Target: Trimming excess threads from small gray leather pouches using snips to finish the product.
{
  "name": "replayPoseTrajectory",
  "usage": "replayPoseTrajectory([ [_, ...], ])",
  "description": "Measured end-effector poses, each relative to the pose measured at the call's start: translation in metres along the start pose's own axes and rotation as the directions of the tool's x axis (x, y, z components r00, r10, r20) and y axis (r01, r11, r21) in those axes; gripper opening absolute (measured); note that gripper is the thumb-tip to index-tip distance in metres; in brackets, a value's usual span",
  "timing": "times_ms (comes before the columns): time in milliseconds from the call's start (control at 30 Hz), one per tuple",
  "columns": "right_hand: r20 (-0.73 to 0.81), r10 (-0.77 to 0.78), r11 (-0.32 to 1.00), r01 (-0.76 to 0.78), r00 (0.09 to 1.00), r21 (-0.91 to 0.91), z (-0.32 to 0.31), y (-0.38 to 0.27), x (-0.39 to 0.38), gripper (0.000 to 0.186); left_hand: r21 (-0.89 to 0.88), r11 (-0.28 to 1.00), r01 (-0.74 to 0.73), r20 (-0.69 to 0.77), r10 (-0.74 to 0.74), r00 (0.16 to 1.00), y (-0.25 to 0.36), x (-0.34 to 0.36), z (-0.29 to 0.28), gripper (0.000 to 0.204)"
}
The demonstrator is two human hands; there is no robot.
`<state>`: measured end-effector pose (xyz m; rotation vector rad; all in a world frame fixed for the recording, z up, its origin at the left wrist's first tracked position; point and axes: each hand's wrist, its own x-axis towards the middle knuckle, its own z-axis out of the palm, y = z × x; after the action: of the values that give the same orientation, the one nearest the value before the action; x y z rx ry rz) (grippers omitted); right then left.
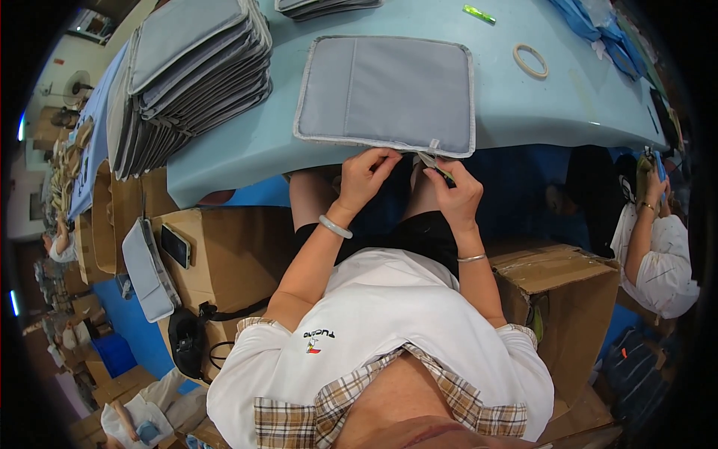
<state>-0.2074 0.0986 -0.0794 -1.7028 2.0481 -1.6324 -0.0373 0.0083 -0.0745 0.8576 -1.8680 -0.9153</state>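
Note:
A flat grey fabric panel [407,93] with a pale bound edge lies on the blue-covered table, a seam running down its left part. At its near edge, my left hand [365,178] pinches thumb and finger together; what lies between them is too small to make out. Closed around a small pair of thread snips [428,159], my right hand [458,193] is just to the right. The snips' blades point at the panel's near edge, close to a small pale tab [434,144].
Tall stacks of similar grey panels [198,67] stand at the left of the table [553,112]. A tape roll [530,60] and a green wrapper [479,14] lie to the right. Cardboard boxes [247,247] flank my legs, one bearing a phone [176,246]. Another person [658,247] sits at right.

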Motion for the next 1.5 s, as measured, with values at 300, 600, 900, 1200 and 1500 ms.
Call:
replayPoseTrajectory([
  [300, 0.158, 0.158, 0.976, -0.179, 0.975, 0.128, 0.004, -0.012, -0.005, 0.026, 0.029, 0.999, -0.022, -0.107, 0.025, 0.994, -0.019, -0.012, -0.001, 0.006],
  [600, 0.162, 0.137, 0.988, -0.147, 0.977, 0.048, 0.014, -0.024, 0.003, 0.027, -0.027, 0.999, -0.017, -0.148, 0.013, 0.989, -0.024, -0.012, 0.005, 0.007],
  [900, 0.152, 0.069, 0.998, -0.070, 0.986, 0.002, 0.014, -0.024, 0.008, 0.026, -0.009, 0.999, -0.030, -0.149, 0.029, 0.988, -0.026, -0.011, 0.006, 0.006],
  [1200, 0.176, 0.078, 0.997, -0.076, 0.981, -0.021, 0.012, -0.026, 0.009, 0.027, -0.018, 0.999, -0.034, -0.146, 0.031, 0.989, -0.024, -0.011, 0.005, 0.006],
  [1500, 0.173, 0.077, 0.997, -0.077, 0.982, -0.007, 0.013, -0.026, 0.009, 0.026, -0.005, 0.999, -0.035, -0.135, 0.034, 0.990, -0.025, -0.011, 0.003, 0.007],
])
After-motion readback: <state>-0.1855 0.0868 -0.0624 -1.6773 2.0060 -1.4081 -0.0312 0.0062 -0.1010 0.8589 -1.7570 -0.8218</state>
